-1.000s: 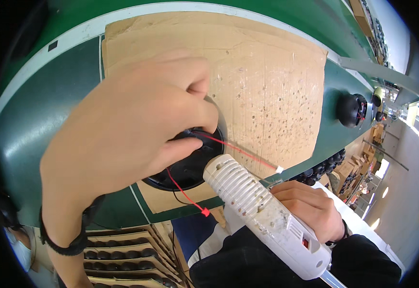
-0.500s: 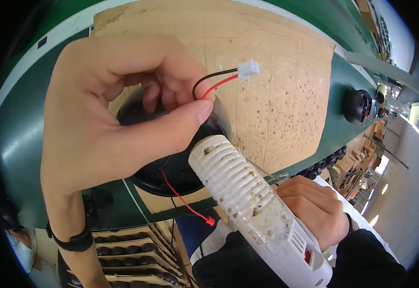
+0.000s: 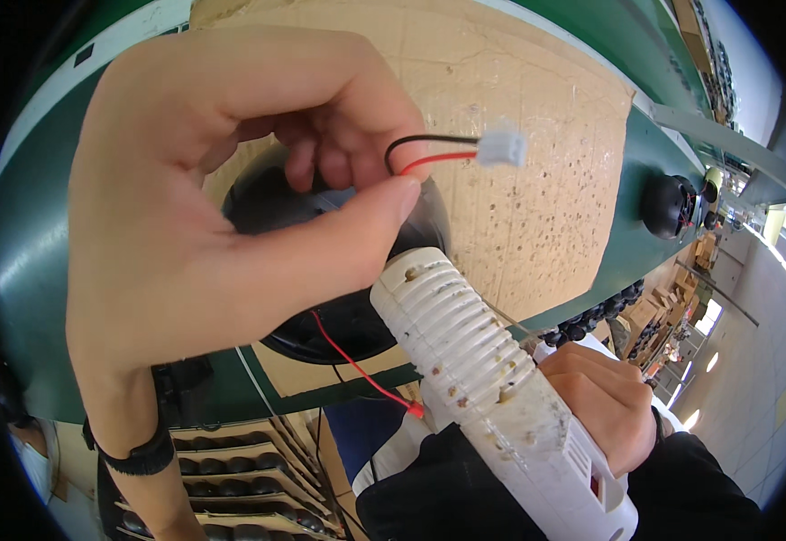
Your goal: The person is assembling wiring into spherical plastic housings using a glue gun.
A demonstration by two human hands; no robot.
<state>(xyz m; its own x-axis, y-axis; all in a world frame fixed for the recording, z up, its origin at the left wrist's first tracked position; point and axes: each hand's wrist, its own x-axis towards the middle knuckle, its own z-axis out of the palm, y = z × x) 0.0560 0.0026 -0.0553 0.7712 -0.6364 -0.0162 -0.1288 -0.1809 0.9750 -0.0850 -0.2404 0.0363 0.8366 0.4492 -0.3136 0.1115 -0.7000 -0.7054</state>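
My left hand (image 3: 231,198) pinches a short pair of wires (image 3: 434,153), one red and one black, between thumb and forefinger. They end in a small white plug (image 3: 502,148), which is blurred. Behind that hand sits a glossy black dome-shaped housing (image 3: 271,198), partly hidden. From its near side hangs a red lead (image 3: 357,368) with a small red plug (image 3: 415,409). A stained white heat gun (image 3: 492,379) with a ribbed barrel points toward the housing, its nozzle just below my left thumb. My right hand (image 3: 596,397) is closed beside the gun's body; the gun hides most of its grip.
Worn cardboard (image 3: 537,171) covers part of the green table (image 3: 37,307). Another black round housing (image 3: 668,206) stands at the right. Below the near edge, a rack (image 3: 231,491) holds rows of dark round parts. More black parts (image 3: 596,311) lie beyond the right edge.
My left hand has moved slightly up and right with the wires, and the white plug has swung lower and farther right. The heat gun and my right hand have shifted a little right.
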